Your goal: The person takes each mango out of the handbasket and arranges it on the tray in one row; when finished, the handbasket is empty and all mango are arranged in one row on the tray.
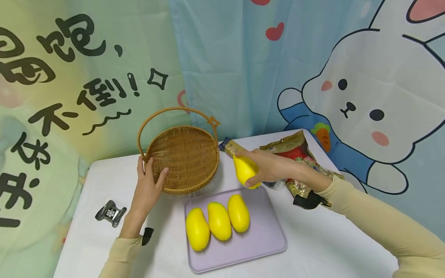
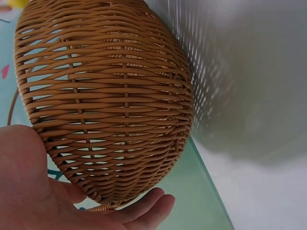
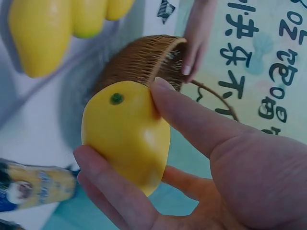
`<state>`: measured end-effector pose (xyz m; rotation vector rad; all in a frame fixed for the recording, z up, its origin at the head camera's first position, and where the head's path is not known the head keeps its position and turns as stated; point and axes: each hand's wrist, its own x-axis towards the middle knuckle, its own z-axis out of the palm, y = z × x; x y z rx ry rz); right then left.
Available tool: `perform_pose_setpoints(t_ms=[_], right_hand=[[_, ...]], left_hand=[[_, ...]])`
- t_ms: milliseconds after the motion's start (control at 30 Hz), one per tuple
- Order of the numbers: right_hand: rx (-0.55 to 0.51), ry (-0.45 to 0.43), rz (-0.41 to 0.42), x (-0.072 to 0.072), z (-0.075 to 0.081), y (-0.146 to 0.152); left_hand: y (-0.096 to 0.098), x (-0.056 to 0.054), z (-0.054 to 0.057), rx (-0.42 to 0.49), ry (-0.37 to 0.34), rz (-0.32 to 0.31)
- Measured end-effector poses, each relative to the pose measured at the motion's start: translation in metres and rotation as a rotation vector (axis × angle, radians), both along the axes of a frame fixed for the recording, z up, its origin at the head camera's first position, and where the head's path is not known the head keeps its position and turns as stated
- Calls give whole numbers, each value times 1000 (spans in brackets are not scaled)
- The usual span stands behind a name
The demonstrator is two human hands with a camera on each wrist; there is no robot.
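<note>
My left hand (image 1: 150, 189) grips the left rim of a brown wicker basket (image 1: 184, 162), thumb on the inner side and fingers around the outside. The basket is tilted, its mouth facing me and its arched handle up. In the left wrist view the woven outside of the basket (image 2: 110, 100) fills much of the picture. My right hand (image 1: 269, 166) holds a yellow mango (image 1: 245, 170) to the right of the basket. Thumb and fingers wrap the mango (image 3: 124, 139) in the right wrist view, its green stem end showing. Three more mangoes (image 1: 219, 222) lie on a lilac tray (image 1: 260, 239).
Behind my right hand lie shiny snack bags (image 1: 295, 148) and a slim gold-and-blue packet (image 1: 231, 146). A small black-and-silver wrapped packet (image 1: 110, 213) lies on the white table (image 1: 323, 239) at the left. A printed curtain (image 1: 222, 69) hangs behind the table's back edge.
</note>
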<state>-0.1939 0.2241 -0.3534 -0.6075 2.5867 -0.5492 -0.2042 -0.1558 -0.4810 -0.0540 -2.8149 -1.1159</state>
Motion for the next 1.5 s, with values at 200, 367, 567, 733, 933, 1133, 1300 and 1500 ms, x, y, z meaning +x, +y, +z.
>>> perform_pose_setpoints(t_ms=[200,367,567,733,933,1133,1300,1500], right_hand=[[-37,-22,-38,15,-30,17],[-46,-74,-71,27,-50,24],[-61,-124,-116,36,-69,30],[-86,-164,-146,42,-85,35],[-99,-184,-147,49,-103,34],[-105,-159,-136,52,-111,33],[-97,-163,-151,54,-115,34],[-96,-150,-140,55,-115,33]], left_hand=[[-1,1,0,2,-7,1],[-1,2,-1,-5,-1,1],[-1,2,0,-8,3,-5],[-1,1,0,-7,5,-12],[0,1,0,-10,-5,-10],[1,1,-2,-11,1,-8],[1,2,-1,-6,4,-11],[0,2,1,2,-4,-7]])
